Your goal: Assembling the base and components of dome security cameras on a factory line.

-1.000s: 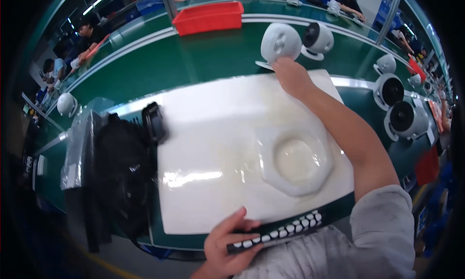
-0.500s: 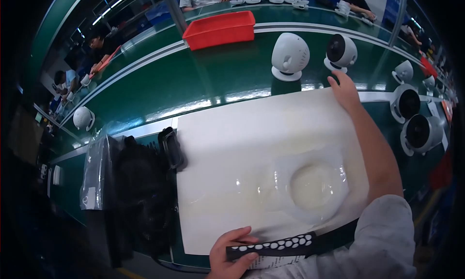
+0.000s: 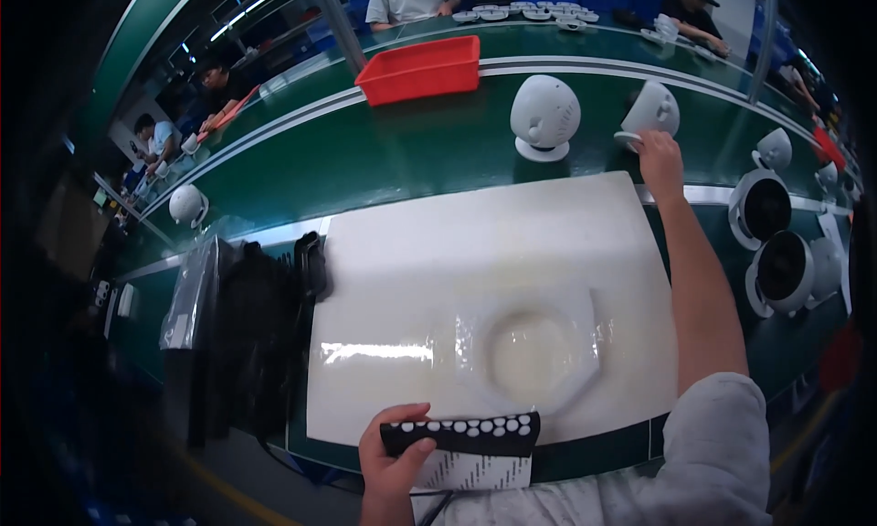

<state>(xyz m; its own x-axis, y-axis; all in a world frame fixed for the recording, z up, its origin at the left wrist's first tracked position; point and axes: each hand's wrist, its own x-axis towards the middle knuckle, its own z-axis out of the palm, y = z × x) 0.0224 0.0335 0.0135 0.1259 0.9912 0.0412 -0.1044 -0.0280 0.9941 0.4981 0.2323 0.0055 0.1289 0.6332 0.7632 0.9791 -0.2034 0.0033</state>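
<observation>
My left hand (image 3: 394,453) is closed around a black strip with white round dots (image 3: 461,432) at the near edge of the white board (image 3: 402,252). Below the strip hangs a white sheet with printed lines (image 3: 472,471). Stretched out to the far right, my right hand (image 3: 660,163) has its fingers closed on the disc base of a white round-headed desk fan (image 3: 653,113). That fan is tilted, its white back toward me. Left of it, a second white fan (image 3: 544,116) stands upright on the green bench.
A translucent octagonal ring-shaped mould (image 3: 528,348) lies on the board. Black parts and plastic bags (image 3: 247,334) are piled at left. More fans (image 3: 784,270) stand at right. A red bin (image 3: 418,71) sits farther back. People work across the bench.
My right hand has reached the fan and gripped its base. The fan has turned from showing its black front to its white back, and now tilts. My left hand still holds the dotted strip.
</observation>
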